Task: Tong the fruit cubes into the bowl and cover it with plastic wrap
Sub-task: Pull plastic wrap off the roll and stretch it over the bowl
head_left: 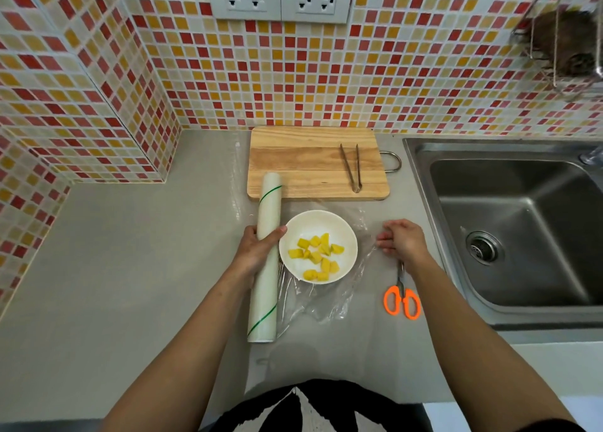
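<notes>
A white bowl [318, 227] holds several yellow fruit cubes [318, 255] on the grey counter. A clear sheet of plastic wrap [329, 301] stretches from the roll across the bowl. My left hand [257, 252] grips the plastic wrap roll [266, 284], which lies just left of the bowl. My right hand [403, 240] pinches the free edge of the sheet to the right of the bowl. Metal tongs [352, 167] lie on the wooden cutting board [303, 164] behind the bowl.
Orange-handled scissors [403, 301] lie on the counter [130, 268] under my right wrist. A steel sink [522, 222] is at the right. A tiled wall with sockets stands behind, and a tiled ledge juts in at the left.
</notes>
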